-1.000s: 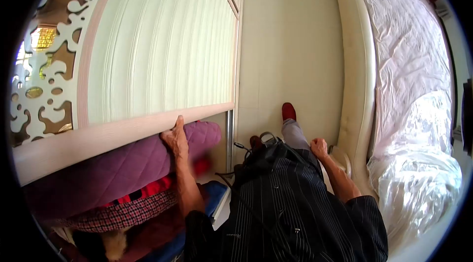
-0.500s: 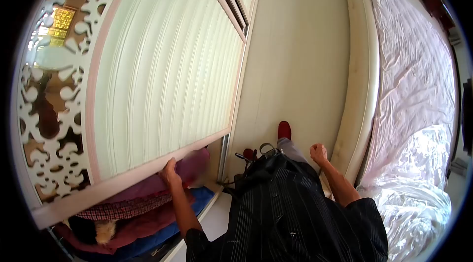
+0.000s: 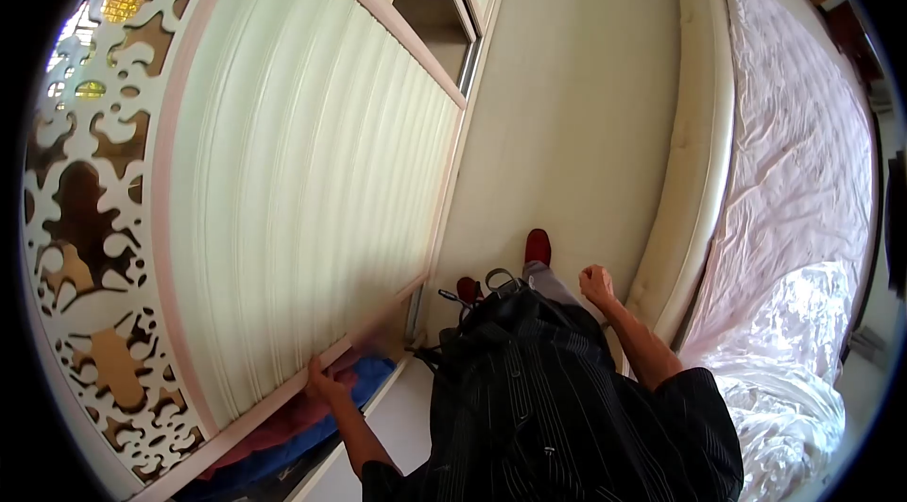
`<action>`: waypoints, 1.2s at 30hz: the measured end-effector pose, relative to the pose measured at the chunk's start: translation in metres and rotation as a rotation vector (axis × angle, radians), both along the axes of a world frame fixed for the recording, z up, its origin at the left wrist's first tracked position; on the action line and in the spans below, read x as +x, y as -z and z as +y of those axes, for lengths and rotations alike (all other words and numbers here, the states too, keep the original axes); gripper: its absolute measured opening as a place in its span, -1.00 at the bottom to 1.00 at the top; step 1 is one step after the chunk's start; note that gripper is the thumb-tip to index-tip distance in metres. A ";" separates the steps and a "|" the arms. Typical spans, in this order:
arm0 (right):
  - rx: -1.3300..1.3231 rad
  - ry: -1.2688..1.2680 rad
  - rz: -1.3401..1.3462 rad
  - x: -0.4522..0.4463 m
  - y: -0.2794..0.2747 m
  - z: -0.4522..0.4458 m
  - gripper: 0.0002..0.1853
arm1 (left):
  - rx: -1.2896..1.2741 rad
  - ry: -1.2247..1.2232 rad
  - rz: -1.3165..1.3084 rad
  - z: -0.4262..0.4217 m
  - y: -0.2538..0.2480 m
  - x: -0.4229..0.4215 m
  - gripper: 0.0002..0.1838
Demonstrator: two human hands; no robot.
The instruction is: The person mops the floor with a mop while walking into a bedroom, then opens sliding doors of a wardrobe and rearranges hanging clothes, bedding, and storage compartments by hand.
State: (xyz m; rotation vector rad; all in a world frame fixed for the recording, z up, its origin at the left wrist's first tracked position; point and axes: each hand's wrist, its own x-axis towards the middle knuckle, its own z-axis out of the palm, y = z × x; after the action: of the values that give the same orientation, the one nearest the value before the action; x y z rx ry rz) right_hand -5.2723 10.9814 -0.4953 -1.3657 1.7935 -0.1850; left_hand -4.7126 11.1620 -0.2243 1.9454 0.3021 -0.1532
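My left hand (image 3: 326, 385) grips the pink edge of a sliding wardrobe door (image 3: 302, 171), which has pale ribbed panels and a white cut-out pattern over mirror on its left side. Below that edge, dark red clothes (image 3: 283, 431) and a blue garment (image 3: 326, 426) show in the remaining opening. My right hand (image 3: 595, 285) hangs beside the bed side with its fingers curled; whether anything is in them is hidden. It touches nothing that I can make out.
A cream padded bed side (image 3: 694, 124) runs along the right, with a plastic-wrapped mattress (image 3: 803, 143) on it. Pale floor (image 3: 567, 77) lies between bed and wardrobe. My red shoes (image 3: 538, 247) stand on it. Another wardrobe opening (image 3: 430, 6) shows at the top.
The door has slid toward my body with my left hand on its edge. It now covers the purple quilted item and checked cloth, and an opening has widened at its far side.
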 end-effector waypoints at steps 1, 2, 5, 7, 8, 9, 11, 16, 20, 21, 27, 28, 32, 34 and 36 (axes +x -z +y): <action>0.004 -0.001 0.002 -0.001 -0.001 -0.008 -0.73 | 0.032 -0.045 0.033 -0.002 0.000 0.003 -0.62; 0.011 -0.001 0.001 -0.002 -0.003 -0.013 -0.73 | 0.038 -0.046 0.036 0.003 0.000 0.009 -0.62; 0.071 0.018 -0.010 -0.008 -0.004 -0.023 -0.75 | 0.029 -0.044 0.043 0.007 -0.002 0.018 -0.66; 0.122 0.035 -0.023 -0.010 -0.001 -0.030 -0.76 | 0.090 -0.077 -0.018 0.001 -0.009 0.012 -0.64; 0.089 0.013 0.002 -0.013 0.000 -0.034 -0.74 | 0.096 -0.082 -0.014 -0.004 -0.010 0.009 -0.64; 0.060 -0.011 0.027 -0.015 -0.001 -0.036 -0.72 | 0.126 -0.096 -0.053 -0.002 -0.009 0.012 -0.67; 0.060 -0.006 0.013 -0.015 -0.001 -0.037 -0.71 | 0.165 -0.119 -0.090 0.006 -0.004 0.023 -0.70; 0.140 0.029 -0.028 -0.015 -0.004 -0.046 -0.69 | 0.215 -0.283 -0.159 -0.011 -0.016 0.020 -0.62; 0.258 -0.011 -0.029 -0.013 -0.028 -0.072 -0.69 | 0.335 -0.328 -0.135 -0.020 -0.027 0.019 -0.63; 0.304 -0.022 -0.010 -0.017 -0.032 -0.077 -0.69 | 0.383 -0.289 -0.080 -0.018 -0.029 0.020 -0.66; 0.087 0.013 -0.039 -0.045 0.006 -0.101 -0.71 | 0.259 -0.255 0.215 -0.003 0.033 0.029 -0.76; 0.072 0.026 -0.030 -0.048 0.011 -0.107 -0.71 | 0.247 -0.211 0.309 0.000 0.058 0.022 -0.77; 0.262 0.083 0.062 -0.056 -0.004 -0.171 -0.75 | 0.321 0.486 0.609 -0.092 0.141 -0.085 -0.63; 0.211 0.121 0.067 -0.049 -0.018 -0.205 -0.73 | 0.446 0.782 0.675 -0.146 0.174 -0.134 -0.64; 0.173 0.110 0.064 -0.035 -0.036 -0.241 -0.72 | 0.540 1.001 0.670 -0.193 0.198 -0.162 -0.64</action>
State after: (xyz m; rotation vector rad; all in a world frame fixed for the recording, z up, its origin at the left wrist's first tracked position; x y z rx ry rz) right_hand -5.3075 10.7407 -0.4593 -1.1639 1.8931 -0.0438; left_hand -4.8747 10.9689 -0.4224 2.3641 -0.2681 -1.5178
